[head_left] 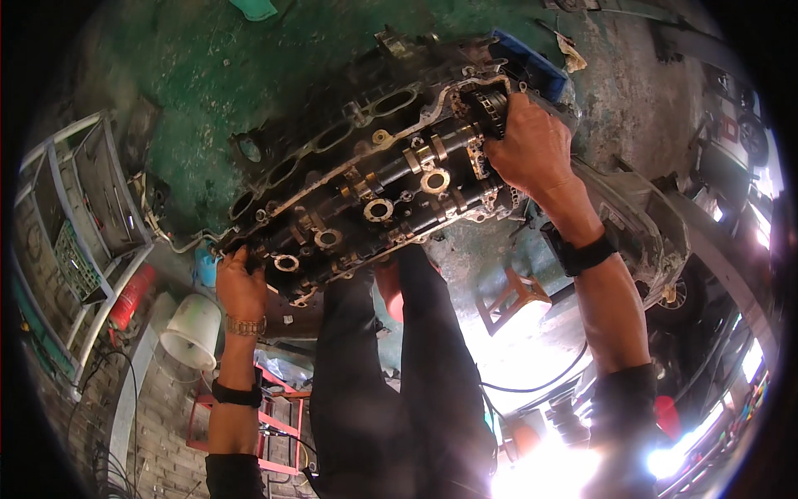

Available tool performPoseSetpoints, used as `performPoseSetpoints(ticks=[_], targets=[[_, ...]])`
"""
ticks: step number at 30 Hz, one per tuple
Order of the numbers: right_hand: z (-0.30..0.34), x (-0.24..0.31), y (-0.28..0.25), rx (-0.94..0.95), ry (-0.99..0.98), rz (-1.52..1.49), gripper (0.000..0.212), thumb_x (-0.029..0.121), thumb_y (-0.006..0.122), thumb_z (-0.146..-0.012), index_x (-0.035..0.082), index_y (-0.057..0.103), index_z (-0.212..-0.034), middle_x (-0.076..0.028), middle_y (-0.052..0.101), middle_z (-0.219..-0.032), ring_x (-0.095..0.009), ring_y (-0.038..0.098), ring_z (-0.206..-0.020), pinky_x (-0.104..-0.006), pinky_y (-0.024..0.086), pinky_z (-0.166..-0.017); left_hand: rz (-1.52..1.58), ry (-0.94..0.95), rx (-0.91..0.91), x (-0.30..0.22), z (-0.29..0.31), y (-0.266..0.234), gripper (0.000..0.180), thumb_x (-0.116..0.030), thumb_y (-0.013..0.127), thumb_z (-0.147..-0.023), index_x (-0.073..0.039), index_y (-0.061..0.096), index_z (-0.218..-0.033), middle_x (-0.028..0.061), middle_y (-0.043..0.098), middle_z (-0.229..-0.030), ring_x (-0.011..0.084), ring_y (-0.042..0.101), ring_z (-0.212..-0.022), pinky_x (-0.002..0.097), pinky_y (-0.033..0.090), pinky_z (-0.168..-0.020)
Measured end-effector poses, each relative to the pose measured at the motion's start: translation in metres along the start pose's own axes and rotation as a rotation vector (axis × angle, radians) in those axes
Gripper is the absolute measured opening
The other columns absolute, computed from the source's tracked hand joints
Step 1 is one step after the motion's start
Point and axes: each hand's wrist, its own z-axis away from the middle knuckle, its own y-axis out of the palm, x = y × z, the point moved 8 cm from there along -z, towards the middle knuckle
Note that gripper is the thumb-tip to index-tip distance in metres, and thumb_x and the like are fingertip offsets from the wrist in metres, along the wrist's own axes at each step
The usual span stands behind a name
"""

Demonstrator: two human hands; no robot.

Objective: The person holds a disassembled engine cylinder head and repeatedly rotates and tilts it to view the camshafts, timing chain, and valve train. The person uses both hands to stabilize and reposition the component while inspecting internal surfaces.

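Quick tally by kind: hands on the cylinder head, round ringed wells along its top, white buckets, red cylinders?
Hands on cylinder head: 2 (left hand, right hand)
Round ringed wells: 4
White bucket: 1
Red cylinder: 1
Total: 8

Greasy, dull cast-metal cylinder head point(366, 179); rough, perhaps painted, green floor point(208, 75).

No packages, labels, signs or screens can be made out here.

Green workbench point(208, 75) bears greasy cylinder head point(374, 183), blue box point(532, 71).
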Motion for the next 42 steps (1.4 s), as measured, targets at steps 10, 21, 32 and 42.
performPoseSetpoints(ticks=[10, 21, 32, 42], targets=[[0.000, -0.007, 0.004, 0.031, 0.011, -0.022, 0.036, 0.020, 0.068, -0.075, -0.002, 0.056, -0.101, -0.024, 0.068, -0.096, -0.042, 0.066, -0.091, -0.0483, 0.051, -0.081, 0.055, 0.021, 0.030, -0.002, 0.009, -0.017, 0.045, -0.004, 0.074, -0.069, -0.001, 0.069, -0.114, 0.0206, 0.067, -0.109, 0.0375, 0.061, -0.102, 0.0425, 0.050, -0.090], [-0.003, -0.005, 0.005, 0.050, -0.006, 0.016, 0.031, 0.018, 0.066, -0.075, -0.001, 0.058, -0.100, -0.020, 0.069, -0.095, -0.038, 0.068, -0.090, -0.0459, 0.054, -0.079, 0.019, 0.004, 0.059, 0.012, 0.004, 0.002, 0.046, -0.008, 0.076, -0.070, -0.004, 0.068, -0.115, 0.0175, 0.068, -0.106, 0.0364, 0.062, -0.100, 0.0424, 0.051, -0.087], [0.001, -0.007, 0.003, -0.068, -0.048, -0.071, 0.030, 0.019, 0.065, -0.076, -0.001, 0.057, -0.098, -0.022, 0.068, -0.096, -0.040, 0.067, -0.090, -0.0495, 0.052, -0.080, -0.052, -0.032, 0.073, 0.000, 0.001, -0.009, 0.044, -0.003, 0.075, -0.071, 0.001, 0.068, -0.114, 0.0234, 0.069, -0.104, 0.0342, 0.068, -0.096, 0.0377, 0.052, -0.085], [-0.003, -0.009, 0.006, -0.010, -0.008, -0.104, 0.032, 0.025, 0.064, -0.079, -0.001, 0.060, -0.097, -0.023, 0.068, -0.097, -0.043, 0.064, -0.096, -0.0482, 0.048, -0.086, 0.008, 0.029, 0.046, -0.005, 0.006, -0.015, 0.043, -0.004, 0.075, -0.071, 0.002, 0.068, -0.114, 0.0221, 0.070, -0.102, 0.0351, 0.068, -0.092, 0.0385, 0.052, -0.082]])
